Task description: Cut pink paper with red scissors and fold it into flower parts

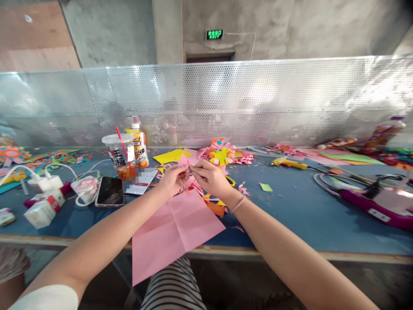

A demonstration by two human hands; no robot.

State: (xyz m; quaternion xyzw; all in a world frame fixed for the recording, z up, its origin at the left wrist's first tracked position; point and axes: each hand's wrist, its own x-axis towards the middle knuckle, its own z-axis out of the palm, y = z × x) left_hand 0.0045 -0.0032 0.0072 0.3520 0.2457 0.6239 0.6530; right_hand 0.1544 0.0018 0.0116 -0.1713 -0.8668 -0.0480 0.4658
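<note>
My left hand (176, 180) is closed, its fingers pinching a small pink piece of paper (183, 160) whose pointed tip sticks up above them. Right beside it, my right hand (211, 177) is closed in a pinch, fingertips meeting those of the left. What sits between the right fingertips is too small to make out. Below both hands a large creased pink paper sheet (177, 228) hangs over the table's front edge. Pink and orange paper scraps (214, 206) lie under my hands, and a yellow loop (230, 180) shows behind my right wrist.
Paper flowers (221, 153) lie farther back. To the left stand a plastic cup (118, 150) and a bottle (140, 146), near a phone (110, 191) and charging cables. On the right are a yellow glue gun (288, 163) and a purple power strip (371, 209). A perforated metal screen (206, 103) borders the back.
</note>
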